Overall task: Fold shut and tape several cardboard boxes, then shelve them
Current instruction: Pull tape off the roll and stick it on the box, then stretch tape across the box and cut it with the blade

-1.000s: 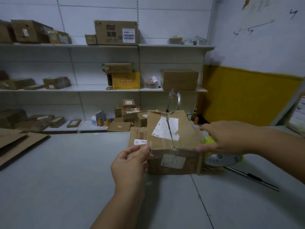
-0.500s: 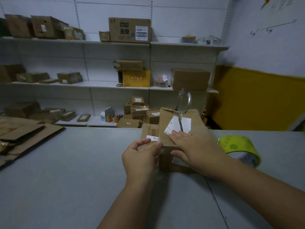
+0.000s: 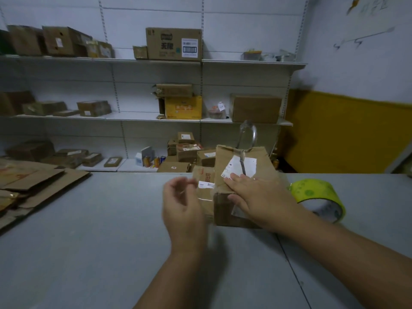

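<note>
Cardboard box (image 3: 266, 168) mid-counter (image 3: 89, 219), flaps down, seam tape looks on | right hand (image 3: 263, 201) flat on top, grip apart | left hand (image 3: 180, 206) blurry just left, grip: can't tell | tape roll (image 3: 312, 190) right | shelving not done yet, I'd guess

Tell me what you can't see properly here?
Head view only:
Left hand: motion-blurred; its grip is unclear.
Cardboard box: near face partly covered by the right hand.
Tape roll: near edge hidden behind the right forearm.
Shelf box labels: too small to read.
</note>
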